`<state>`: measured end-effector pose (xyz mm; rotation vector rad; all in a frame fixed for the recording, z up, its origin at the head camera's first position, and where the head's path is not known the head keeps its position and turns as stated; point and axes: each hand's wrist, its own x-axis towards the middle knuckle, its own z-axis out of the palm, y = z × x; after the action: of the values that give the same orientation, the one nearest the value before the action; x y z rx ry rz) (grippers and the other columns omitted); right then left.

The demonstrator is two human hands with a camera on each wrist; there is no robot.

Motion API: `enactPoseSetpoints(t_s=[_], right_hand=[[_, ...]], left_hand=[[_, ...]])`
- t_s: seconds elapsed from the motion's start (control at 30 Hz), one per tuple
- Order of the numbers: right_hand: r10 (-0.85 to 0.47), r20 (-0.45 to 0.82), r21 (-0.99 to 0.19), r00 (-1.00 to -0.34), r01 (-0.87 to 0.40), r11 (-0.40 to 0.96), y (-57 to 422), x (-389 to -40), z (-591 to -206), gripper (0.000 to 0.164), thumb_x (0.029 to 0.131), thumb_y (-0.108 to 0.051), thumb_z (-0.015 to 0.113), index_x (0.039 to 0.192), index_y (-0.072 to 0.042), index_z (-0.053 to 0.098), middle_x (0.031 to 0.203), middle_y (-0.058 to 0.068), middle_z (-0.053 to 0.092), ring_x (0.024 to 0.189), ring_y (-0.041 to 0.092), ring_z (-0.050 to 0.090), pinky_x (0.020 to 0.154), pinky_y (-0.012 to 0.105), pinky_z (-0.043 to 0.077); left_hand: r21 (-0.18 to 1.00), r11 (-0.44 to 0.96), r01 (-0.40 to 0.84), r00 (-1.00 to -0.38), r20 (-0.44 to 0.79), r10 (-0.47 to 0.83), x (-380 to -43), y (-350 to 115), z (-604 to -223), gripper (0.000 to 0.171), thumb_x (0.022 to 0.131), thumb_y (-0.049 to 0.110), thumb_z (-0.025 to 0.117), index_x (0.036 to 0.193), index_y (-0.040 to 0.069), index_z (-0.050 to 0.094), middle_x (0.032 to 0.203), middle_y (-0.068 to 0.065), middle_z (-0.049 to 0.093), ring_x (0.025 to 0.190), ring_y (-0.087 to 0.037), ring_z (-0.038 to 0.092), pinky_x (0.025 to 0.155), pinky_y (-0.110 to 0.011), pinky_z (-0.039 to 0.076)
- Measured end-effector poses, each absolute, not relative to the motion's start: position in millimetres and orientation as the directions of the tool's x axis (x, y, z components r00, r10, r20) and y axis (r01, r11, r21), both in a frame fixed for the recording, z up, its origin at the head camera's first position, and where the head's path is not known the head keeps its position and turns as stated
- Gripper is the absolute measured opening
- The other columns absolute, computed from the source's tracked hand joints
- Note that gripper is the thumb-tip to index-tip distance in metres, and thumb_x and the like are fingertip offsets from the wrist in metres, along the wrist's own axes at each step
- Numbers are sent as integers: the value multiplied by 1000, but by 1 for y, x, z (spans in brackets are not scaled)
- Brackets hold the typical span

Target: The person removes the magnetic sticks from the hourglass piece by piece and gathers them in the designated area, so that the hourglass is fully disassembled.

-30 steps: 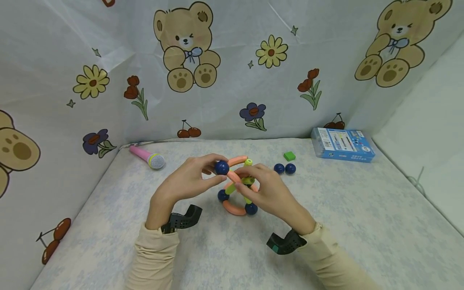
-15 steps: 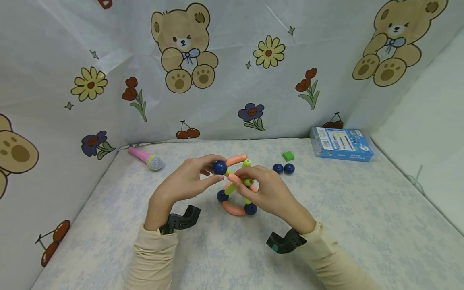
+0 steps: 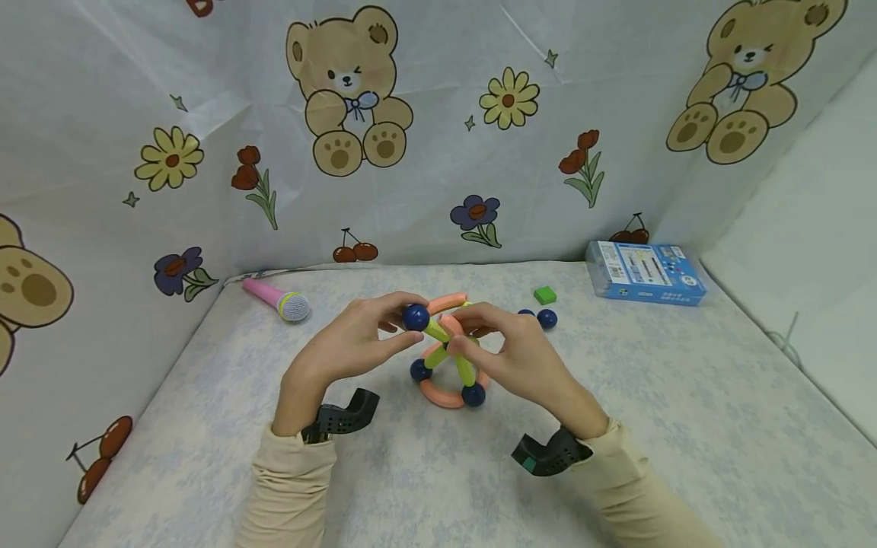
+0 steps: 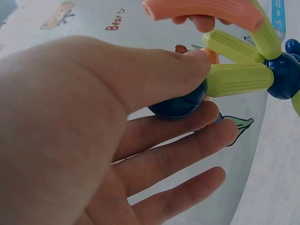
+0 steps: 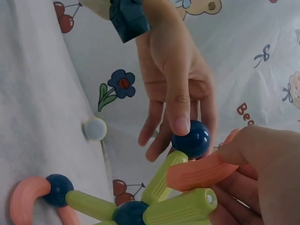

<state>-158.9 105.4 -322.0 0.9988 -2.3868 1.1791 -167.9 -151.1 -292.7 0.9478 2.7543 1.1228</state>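
Observation:
Thumb and fingers of my left hand (image 3: 359,335) hold a dark blue ball (image 3: 416,317) at the top of a structure of magnetic sticks and balls. A yellow-green stick (image 4: 239,80) runs from that ball to a central blue ball (image 5: 131,214). My right hand (image 3: 517,354) pinches a curved orange magnetic stick (image 5: 201,175) beside the held ball; its free end looks apart from the ball. Lower down, green sticks lead to blue balls (image 3: 473,394) joined by a curved orange base stick (image 3: 441,396). Part of the structure is hidden behind my right hand.
Behind my right hand lie two loose blue balls (image 3: 546,319), one partly covered, and a green block (image 3: 545,294). A blue box (image 3: 646,272) sits at the back right. Back left is a pink toy microphone (image 3: 277,300). A patterned cloth wall (image 3: 425,190) bounds the table's rear.
My right hand has shifted slightly right, turning the orange stick's free end away from the held ball. More green sticks show now. The left hand stays on its ball.

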Motion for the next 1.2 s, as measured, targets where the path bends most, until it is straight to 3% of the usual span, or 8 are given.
enactPoseSetpoints(t_s=[0.23,0.43,0.73,1.0,1.2], right_hand=[[-412,543,-659,-731,-676,330,115,-162,-315,33,98,-10,72,131,-11,66,105,1,77,93,13,74,83,29,61],[-372,521,-658,-768,-640,398,125,-166,-310,41,100,-9,69,140,-14,60,111,6,77,96,16,75,83,30,62],[-385,447,-640,-807,-590,493,150,-177,-311,45,104,-15,64,147,-20,55,102,3,78,100,21,75,88,45,62],[-385,301,-612,-872,-486,623,176,-196,-325,37,106,-17,59,143,-18,56,94,2,76,95,21,76,85,47,60],[-371,180,-591,-911,-401,700,189,-205,-333,32,108,-27,57,136,-12,58,113,15,75,96,28,74,77,46,59]], left_hand=[[634,571,521,-822,192,536,-168,-151,-292,40,100,20,71,138,13,62,121,-1,73,107,-19,72,100,-44,56],[633,581,511,-828,183,530,-168,-151,-292,40,100,21,71,138,13,62,120,0,73,106,-19,72,100,-44,56],[635,577,513,-826,182,533,-169,-151,-293,40,100,21,71,137,13,62,118,1,74,105,-17,72,100,-42,56],[633,568,526,-818,195,541,-168,-150,-293,38,99,19,71,136,12,63,115,2,75,105,-16,72,99,-41,57],[632,572,523,-821,193,537,-168,-151,-293,39,99,20,71,137,12,63,116,2,74,106,-16,72,99,-41,57]])
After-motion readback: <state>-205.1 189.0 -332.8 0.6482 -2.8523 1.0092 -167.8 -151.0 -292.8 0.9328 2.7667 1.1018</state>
